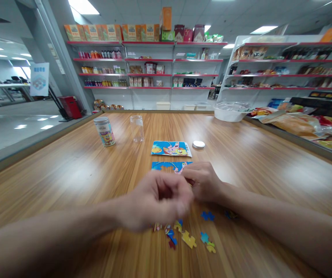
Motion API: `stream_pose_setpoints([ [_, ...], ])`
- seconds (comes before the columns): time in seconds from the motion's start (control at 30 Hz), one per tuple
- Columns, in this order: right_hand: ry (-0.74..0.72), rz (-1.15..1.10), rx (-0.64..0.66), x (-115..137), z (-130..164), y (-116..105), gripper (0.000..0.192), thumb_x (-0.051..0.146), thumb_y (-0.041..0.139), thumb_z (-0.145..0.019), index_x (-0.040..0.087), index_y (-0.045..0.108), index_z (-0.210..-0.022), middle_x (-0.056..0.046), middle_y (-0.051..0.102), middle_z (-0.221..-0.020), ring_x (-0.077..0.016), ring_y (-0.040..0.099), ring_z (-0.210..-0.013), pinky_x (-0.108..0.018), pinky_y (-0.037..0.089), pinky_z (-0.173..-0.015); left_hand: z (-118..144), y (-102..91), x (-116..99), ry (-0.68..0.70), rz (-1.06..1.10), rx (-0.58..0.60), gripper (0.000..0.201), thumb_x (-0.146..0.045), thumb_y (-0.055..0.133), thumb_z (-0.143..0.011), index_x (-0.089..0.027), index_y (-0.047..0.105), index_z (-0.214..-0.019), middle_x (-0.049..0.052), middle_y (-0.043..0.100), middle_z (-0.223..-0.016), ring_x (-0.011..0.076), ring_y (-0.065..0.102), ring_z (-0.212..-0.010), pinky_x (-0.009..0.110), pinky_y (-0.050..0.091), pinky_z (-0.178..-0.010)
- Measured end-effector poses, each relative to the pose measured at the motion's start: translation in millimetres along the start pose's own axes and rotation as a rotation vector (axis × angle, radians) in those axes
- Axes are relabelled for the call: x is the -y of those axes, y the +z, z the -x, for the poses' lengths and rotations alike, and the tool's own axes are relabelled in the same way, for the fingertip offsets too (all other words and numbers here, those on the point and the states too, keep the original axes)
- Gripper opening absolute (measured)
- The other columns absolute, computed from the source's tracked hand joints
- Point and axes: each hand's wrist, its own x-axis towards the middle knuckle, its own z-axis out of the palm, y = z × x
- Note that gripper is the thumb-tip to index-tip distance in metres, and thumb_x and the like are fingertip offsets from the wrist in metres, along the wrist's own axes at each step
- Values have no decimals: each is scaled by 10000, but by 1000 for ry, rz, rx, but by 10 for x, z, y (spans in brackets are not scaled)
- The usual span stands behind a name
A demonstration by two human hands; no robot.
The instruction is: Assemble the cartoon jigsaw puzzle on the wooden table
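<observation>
My left hand (162, 200) hovers over the table, its fingers curled in a pinch and slightly blurred. Whatever may be between the fingertips cannot be made out. Just beyond it, my right hand (203, 180) rests with bent, closed fingers at the right side of a partly assembled jigsaw puzzle (162, 165), whose lower part is hidden by both hands. Behind that puzzle lies a picture card (171, 148) with cartoon figures on blue. Below the hands are scattered loose pieces: a yellow piece (189, 239), a blue piece (207, 216) and several others.
A printed tin can (105, 132) and a clear plastic jar (137, 128) stand at the back left. A silver lid (198, 144) lies right of the card. A white basin (230, 113) sits at the far edge, packaged goods (295, 125) along the right, with stocked shelves behind.
</observation>
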Motion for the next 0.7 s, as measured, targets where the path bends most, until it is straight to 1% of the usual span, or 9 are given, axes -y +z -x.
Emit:
stream_pose_setpoints([
  [0.07,0,-9,38,6,-8,-9,343,183,524,-876,179,463,-539,31,447,-492,-101,378,-458,-278,254,-475,-141,-583,112,146,-150,-217,300,-374,734,-732,-179,523,-645,-60,386,-513,61,256,-413,204,177,-383],
  [0.13,9,-35,102,18,-19,-19,276,185,530,-873,173,548,-598,22,498,-530,-111,435,-494,-273,300,-508,-200,-1075,226,135,-226,-333,258,-326,711,-740,-165,519,-678,-68,384,-517,59,264,-425,196,164,-399],
  [0.17,11,-51,143,27,-25,-25,222,191,536,-875,169,604,-664,13,536,-572,-120,471,-528,-274,324,-531,-203,-1251,272,115,-243,-384,247,-310,698,-743,-164,509,-679,-68,379,-523,61,268,-431,194,155,-402],
  [0.23,-6,-73,238,57,-38,-38,150,200,541,-889,173,688,-893,-13,606,-710,-141,534,-622,-283,357,-575,-182,-1448,331,84,-248,-409,265,-323,658,-766,-170,472,-655,-66,373,-516,66,261,-428,197,145,-401],
  [0.3,-42,-76,346,103,-53,-48,255,213,538,-914,217,669,-1132,-39,626,-874,-160,562,-722,-293,380,-615,-157,-1483,348,62,-294,-394,318,-353,638,-791,-168,447,-616,-52,396,-518,67,273,-431,203,157,-408],
  [0.33,-63,-75,393,130,-61,-51,300,231,537,-928,248,641,-1209,-46,615,-932,-166,561,-757,-298,388,-631,-150,-1469,347,50,-326,-377,343,-368,641,-800,-164,447,-605,-45,409,-525,67,286,-438,205,167,-416],
  [0.4,-92,-74,463,187,-72,-53,322,277,545,-944,294,619,-1256,-51,588,-980,-174,552,-794,-308,404,-660,-143,-1431,339,23,-387,-333,373,-393,660,-814,-152,466,-606,-37,424,-544,68,309,-459,210,179,-436],
  [0.53,-93,-96,485,233,-62,-37,230,314,578,-924,255,704,-1108,-53,577,-925,-177,541,-776,-319,423,-678,-133,-1421,332,6,-451,-276,383,-427,680,-834,-141,511,-643,-43,409,-547,75,307,-477,222,175,-456],
  [0.7,-96,-181,383,162,-43,1,159,252,596,-872,185,733,-917,-54,611,-857,-163,545,-708,-305,423,-626,-128,-1439,341,-9,-503,-291,387,-469,688,-828,-140,551,-677,-49,405,-536,79,304,-470,224,164,-452],
])
